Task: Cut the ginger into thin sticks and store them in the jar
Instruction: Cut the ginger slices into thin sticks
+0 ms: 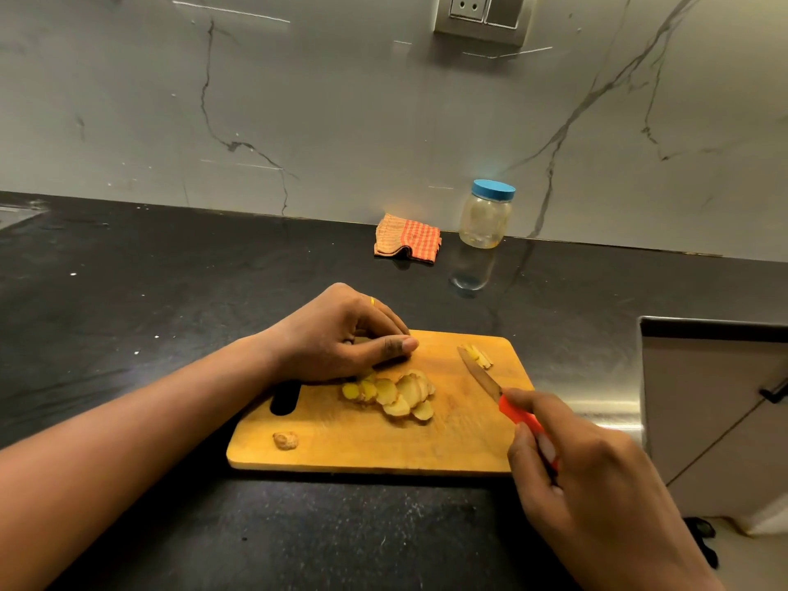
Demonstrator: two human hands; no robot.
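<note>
Wooden board (341, 454) lies on the black bench (128, 292), seen from the head camera. Ginger slices (396, 394) sit in a heap in the middle of it, lying flat so they do not roll. A few thin ginger sticks (479, 356) lie at the far right corner, just beside the knife (486, 379) tip, likely moved there to stay out of the way. One small ginger end (285, 440) rests alone near the front left edge. The right hand (575, 471) has a closed grip round the knife's red handle, with the blade pointing away. The left hand (337, 334) curls down on the board just behind the slices; whether its grip has a piece under it cannot be told. The jar (486, 215) stands well apart by the wall with its blue lid (493, 190) on, so it looks like no sticks are inside yet, and a checked cloth (407, 238) lies just beside it
</note>
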